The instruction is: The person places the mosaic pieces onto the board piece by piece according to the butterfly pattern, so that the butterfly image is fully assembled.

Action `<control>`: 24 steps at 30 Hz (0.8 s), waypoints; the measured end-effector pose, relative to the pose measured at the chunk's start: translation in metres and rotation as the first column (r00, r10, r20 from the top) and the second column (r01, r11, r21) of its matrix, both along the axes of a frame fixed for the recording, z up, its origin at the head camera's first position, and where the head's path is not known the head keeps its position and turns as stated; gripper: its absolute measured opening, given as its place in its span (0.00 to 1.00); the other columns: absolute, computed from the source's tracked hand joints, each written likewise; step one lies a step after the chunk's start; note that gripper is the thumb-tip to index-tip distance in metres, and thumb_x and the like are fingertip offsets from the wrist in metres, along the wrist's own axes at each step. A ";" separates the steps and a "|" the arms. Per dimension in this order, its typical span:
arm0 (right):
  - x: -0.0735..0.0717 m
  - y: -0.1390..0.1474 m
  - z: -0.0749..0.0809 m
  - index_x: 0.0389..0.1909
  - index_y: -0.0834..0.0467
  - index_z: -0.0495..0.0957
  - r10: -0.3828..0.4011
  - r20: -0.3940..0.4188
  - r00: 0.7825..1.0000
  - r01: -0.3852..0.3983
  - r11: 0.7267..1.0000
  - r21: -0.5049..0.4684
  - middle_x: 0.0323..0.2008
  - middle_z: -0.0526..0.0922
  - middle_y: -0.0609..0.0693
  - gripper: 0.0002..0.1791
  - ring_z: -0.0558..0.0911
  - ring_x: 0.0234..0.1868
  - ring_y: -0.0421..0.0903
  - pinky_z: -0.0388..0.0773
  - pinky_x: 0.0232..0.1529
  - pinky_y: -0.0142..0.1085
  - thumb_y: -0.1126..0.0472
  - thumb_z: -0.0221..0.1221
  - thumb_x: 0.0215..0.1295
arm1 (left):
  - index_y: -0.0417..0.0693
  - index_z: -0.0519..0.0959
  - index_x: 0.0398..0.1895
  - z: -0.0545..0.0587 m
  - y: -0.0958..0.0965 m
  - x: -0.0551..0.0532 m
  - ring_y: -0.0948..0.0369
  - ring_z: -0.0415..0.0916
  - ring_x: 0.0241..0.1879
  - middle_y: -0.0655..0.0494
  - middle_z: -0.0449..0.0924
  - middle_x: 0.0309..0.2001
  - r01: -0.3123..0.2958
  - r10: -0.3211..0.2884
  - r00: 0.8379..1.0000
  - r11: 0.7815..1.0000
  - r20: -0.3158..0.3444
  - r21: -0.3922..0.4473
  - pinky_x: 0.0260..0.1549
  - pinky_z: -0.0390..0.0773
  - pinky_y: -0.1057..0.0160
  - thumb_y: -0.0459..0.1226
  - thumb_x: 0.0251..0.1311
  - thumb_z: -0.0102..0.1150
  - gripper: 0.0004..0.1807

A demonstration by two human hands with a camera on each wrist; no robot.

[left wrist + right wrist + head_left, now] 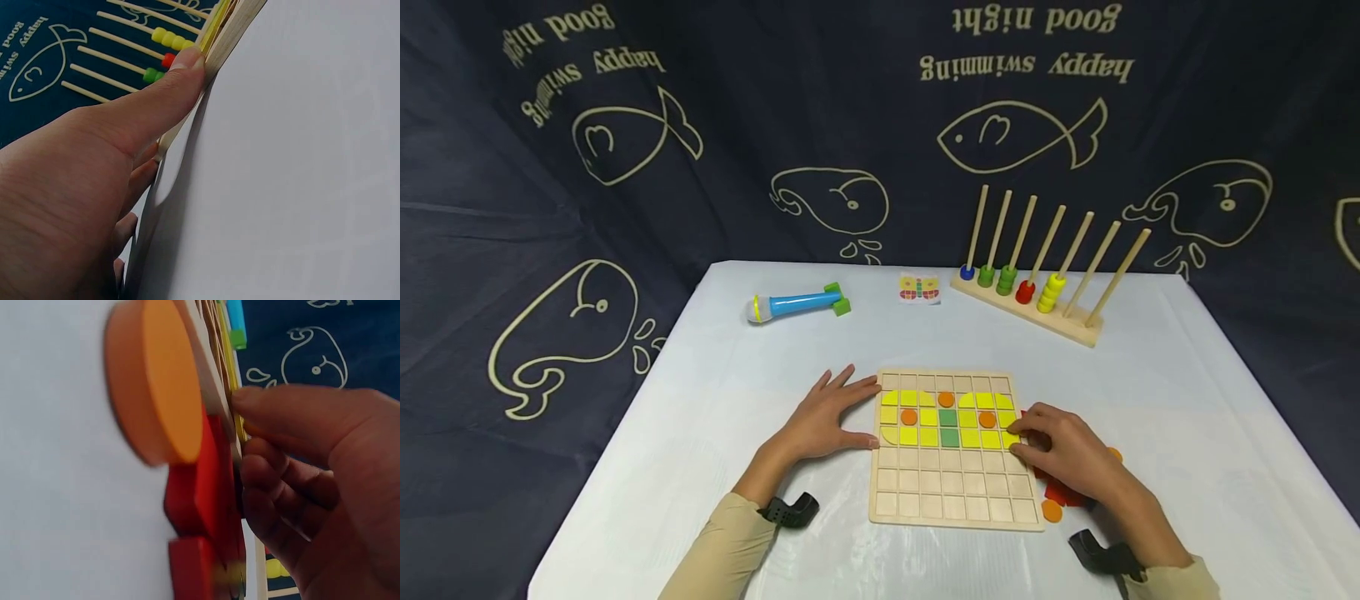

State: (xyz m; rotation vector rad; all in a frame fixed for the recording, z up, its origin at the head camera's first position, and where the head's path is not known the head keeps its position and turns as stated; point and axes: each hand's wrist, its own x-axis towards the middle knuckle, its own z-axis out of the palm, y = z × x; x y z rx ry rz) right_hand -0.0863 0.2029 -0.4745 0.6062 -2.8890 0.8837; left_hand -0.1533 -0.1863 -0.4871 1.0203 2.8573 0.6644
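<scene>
A wooden grid board [925, 481] lies in front of me, its upper rows filled with yellow tiles, several orange discs [946, 400] and two green squares [949, 437]. My left hand [817, 423] has its fingers spread, thumb and index fingertip touching the board's left edge. In the left wrist view the thumb [162, 94] rests along that edge. At the right edge, my right hand [1071, 446] pinches a yellow tile [1009, 439] at the end of the third row; the fingers partly cover it. Loose red pieces [212, 494] lie under this hand, partly hidden.
Loose orange discs [1052, 511] lie right of the board. Behind stand a bead rack [1026, 307] with upright pegs, a small butterfly picture card [919, 288] and a blue toy microphone [797, 302]. A dark printed cloth [737, 108] hangs behind the white table [715, 367].
</scene>
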 end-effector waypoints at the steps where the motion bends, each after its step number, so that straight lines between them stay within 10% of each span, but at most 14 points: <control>1: 0.000 -0.001 0.000 0.38 0.51 0.85 0.001 -0.001 1.000 -0.001 1.000 -0.002 0.33 0.76 0.38 0.11 0.72 0.30 0.38 0.72 0.31 0.32 0.58 0.71 0.53 | 0.58 0.66 0.70 0.001 0.000 0.000 0.51 0.43 0.73 0.63 0.60 0.71 -0.001 0.001 1.000 1.000 0.002 0.004 0.69 0.39 0.46 0.69 0.46 0.60 0.49; 24: -0.007 0.016 -0.005 0.47 0.56 0.83 -0.179 0.067 0.982 0.175 0.983 0.060 0.39 0.74 0.47 0.16 0.71 0.35 0.45 0.74 0.35 0.40 0.59 0.66 0.57 | 0.60 0.65 0.71 -0.002 -0.001 -0.002 0.53 0.42 0.73 0.66 0.59 0.71 -0.006 0.006 1.000 1.000 0.012 0.005 0.70 0.38 0.47 0.71 0.45 0.59 0.50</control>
